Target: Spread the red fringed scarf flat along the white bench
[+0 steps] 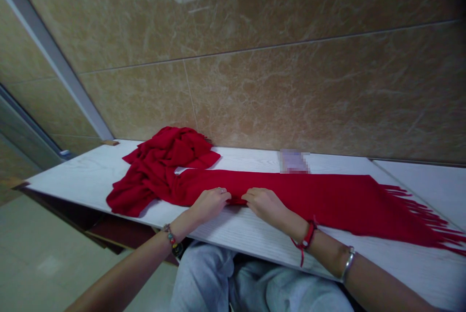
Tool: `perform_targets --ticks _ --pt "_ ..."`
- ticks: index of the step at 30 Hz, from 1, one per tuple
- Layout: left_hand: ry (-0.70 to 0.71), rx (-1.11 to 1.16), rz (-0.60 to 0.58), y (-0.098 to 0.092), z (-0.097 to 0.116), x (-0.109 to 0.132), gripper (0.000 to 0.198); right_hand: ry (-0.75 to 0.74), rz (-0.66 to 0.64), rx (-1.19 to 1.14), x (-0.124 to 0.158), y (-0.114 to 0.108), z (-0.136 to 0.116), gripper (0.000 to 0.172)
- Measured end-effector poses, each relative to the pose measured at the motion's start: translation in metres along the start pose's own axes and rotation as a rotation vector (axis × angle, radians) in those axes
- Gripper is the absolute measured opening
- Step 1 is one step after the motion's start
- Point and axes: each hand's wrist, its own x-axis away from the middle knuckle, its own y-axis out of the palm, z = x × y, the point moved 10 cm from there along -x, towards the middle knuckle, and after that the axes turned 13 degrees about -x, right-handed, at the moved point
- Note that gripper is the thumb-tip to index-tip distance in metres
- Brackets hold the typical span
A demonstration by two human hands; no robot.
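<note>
Well, scarf [320,198] (red) in fingers [223,196].

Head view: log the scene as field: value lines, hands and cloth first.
left hand: pinching the red fringed cloth near its front edge
right hand: same, just to the right, apart from the left
cloth, left part: bunched
cloth, right part: laid flat, fringe at its end
surface: white table
behind: brown marbled wall
pixelated patch: unidentifiable

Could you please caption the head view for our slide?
Left hand and right hand grasp a fringed red fabric scarf on a long white table.
</note>
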Motion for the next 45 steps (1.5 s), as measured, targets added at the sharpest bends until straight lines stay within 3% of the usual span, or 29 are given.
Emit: perform_targets --ticks 6,13,21,28,33,40,45 --pt "-0.008 0.057 0.028 -0.002 -0.003 0.001 0.014 -0.047 0.01 -0.001 0.0 0.0 -0.003 0.018" --pt "0.081 -0.105 0.073 -0.002 0.008 0.01 0.015 -0.035 0.033 0.021 0.001 -0.002 -0.007 0.009" --pt "0.202 -0.155 0.068 0.0 0.016 0.022 0.02 -0.304 -0.035 0.12 0.021 0.009 -0.032 0.013" --pt "0.306 -0.109 0.035 -0.009 0.023 0.021 0.035 -0.324 -0.023 0.15 0.031 0.01 -0.03 0.013" --pt "0.238 -0.166 0.07 -0.005 0.025 0.008 0.021 -0.31 0.029 0.185 0.027 0.01 -0.026 0.013" --pt "0.159 -0.198 0.171 -0.016 0.018 -0.004 0.017 -0.262 0.19 0.27 0.028 -0.013 -0.027 0.021" --pt "0.253 0.072 0.005 -0.002 0.02 0.006 0.033 -0.317 -0.004 0.16 0.029 0.001 -0.034 0.013"
